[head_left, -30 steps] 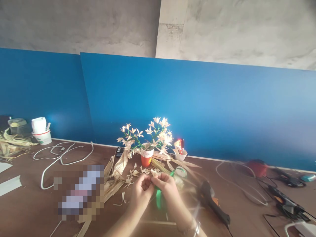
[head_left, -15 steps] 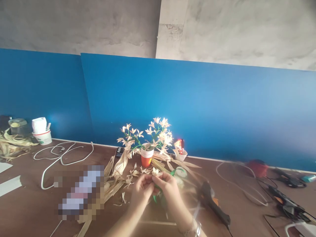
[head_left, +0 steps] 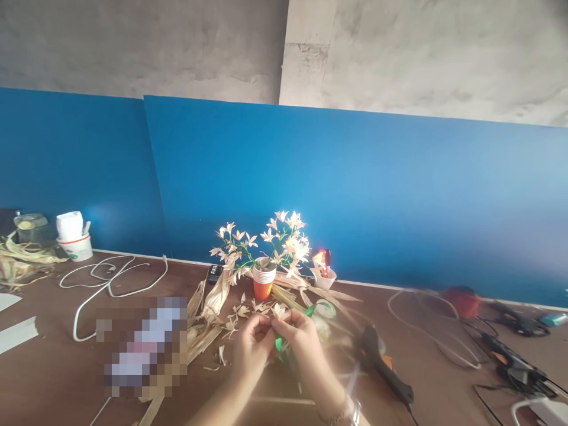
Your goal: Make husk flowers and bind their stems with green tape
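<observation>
Landmark: orange paper cup (head_left: 263, 288), smooth, tapering. Just in front of it, a pale flower (head_left: 278, 310), dry, papery, with pointed petals; right hand (head_left: 299, 332) pinches its base. Left hand (head_left: 256, 342) curls alongside; I can't tell whether it clamps anything. Glossy green strip (head_left: 278, 348) nearer my camera than the cup. Petals point up, toward the cup; long axis roughly upright, lower end finger-hidden.

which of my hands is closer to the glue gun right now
Right. Your right hand is left of the glue gun, with a gap between; your left hand is farther left, beyond the right.
</observation>
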A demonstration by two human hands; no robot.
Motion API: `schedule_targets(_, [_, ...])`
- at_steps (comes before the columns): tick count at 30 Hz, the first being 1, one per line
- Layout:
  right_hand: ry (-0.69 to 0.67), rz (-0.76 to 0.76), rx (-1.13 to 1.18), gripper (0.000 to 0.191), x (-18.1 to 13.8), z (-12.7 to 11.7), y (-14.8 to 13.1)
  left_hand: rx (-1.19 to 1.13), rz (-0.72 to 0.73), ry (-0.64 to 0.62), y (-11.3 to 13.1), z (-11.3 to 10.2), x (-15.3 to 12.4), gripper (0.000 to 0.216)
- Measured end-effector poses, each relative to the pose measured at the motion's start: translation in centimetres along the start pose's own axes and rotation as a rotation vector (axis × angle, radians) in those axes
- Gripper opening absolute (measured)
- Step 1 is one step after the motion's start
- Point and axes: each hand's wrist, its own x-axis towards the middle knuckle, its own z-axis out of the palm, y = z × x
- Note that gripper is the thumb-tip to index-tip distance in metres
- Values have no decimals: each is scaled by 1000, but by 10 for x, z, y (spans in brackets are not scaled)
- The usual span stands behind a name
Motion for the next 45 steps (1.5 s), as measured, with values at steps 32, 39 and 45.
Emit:
schedule_targets(32, [-91,155,-391,19,-6,-21,-40,-16,-321,-392,14,-15,5,25])
schedule_targets(39, [-156,180,-315,17,-6,-27,-39,-46,-330,-490,11,-21,6,10])
schedule_targets(45, [-185,185,-197,13,-9,-28,-40,-126,-296,-484,13,-14,4,9])
